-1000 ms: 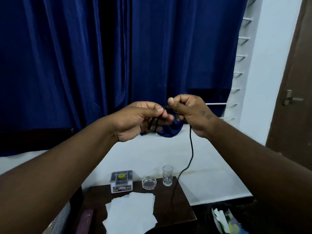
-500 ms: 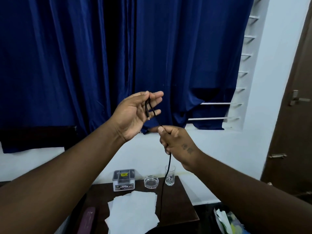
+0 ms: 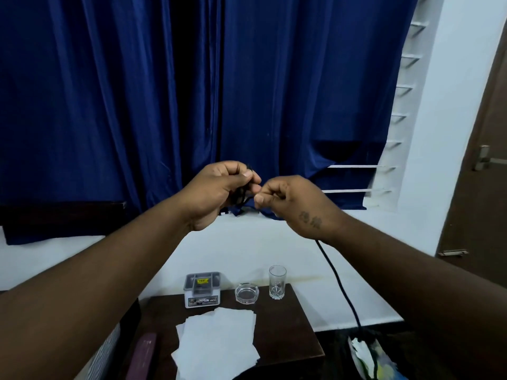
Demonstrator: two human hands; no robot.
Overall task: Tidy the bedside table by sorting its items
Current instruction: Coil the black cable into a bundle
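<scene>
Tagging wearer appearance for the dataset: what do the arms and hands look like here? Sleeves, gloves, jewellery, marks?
Both forearms are bare, with no sleeves in frame. No gloves, rings, watch or bands show on the left hand or right hand. A small dark tattoo-like marking sits on the back of the right hand near the wrist; none shows on the left.

1 head-worn view, facing forward-down, bedside table [image 3: 285, 325] low in frame.

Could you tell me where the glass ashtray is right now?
Head view: the ashtray sits at the bedside table's back edge, between the grey box and the drinking glass.
</scene>
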